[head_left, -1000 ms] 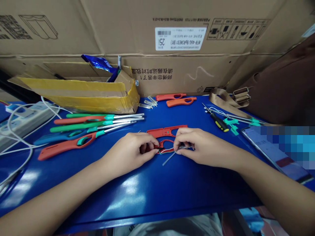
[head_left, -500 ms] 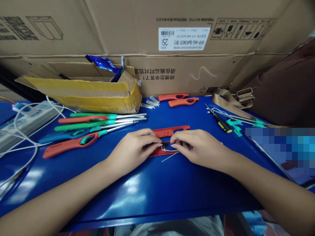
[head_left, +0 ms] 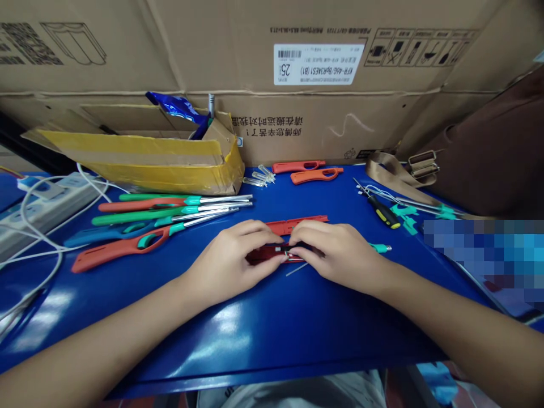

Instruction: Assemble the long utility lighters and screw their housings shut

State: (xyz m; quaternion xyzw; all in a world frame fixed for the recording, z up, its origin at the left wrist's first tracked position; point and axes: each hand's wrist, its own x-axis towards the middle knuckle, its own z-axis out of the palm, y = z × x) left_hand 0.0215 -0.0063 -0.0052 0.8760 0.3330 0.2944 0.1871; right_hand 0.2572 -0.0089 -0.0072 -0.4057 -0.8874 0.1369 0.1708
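Note:
My left hand (head_left: pixel 232 258) and my right hand (head_left: pixel 331 252) meet at the middle of the blue table (head_left: pixel 263 323), fingers pinched on a red lighter handle shell (head_left: pixel 266 253) with small parts inside it. A teal tip (head_left: pixel 379 247) sticks out to the right of my right hand. A second red shell half (head_left: pixel 308 220) lies just behind my fingers. A thin metal rod (head_left: pixel 294 268) lies under my right hand.
Several finished long lighters (head_left: pixel 170 212) with red, green and blue handles lie at the left. Behind them sits a taped cardboard box (head_left: pixel 144 161). Two orange handles (head_left: pixel 310 171), a screwdriver (head_left: pixel 382 212), teal parts (head_left: pixel 406 218), a power strip (head_left: pixel 38 201) and a brown bag (head_left: pixel 493 147) surround the work area.
The red shell has been turned onto its edge between my fingers, and both hands have closed in over it. A teal tip now shows to the right of my right hand.

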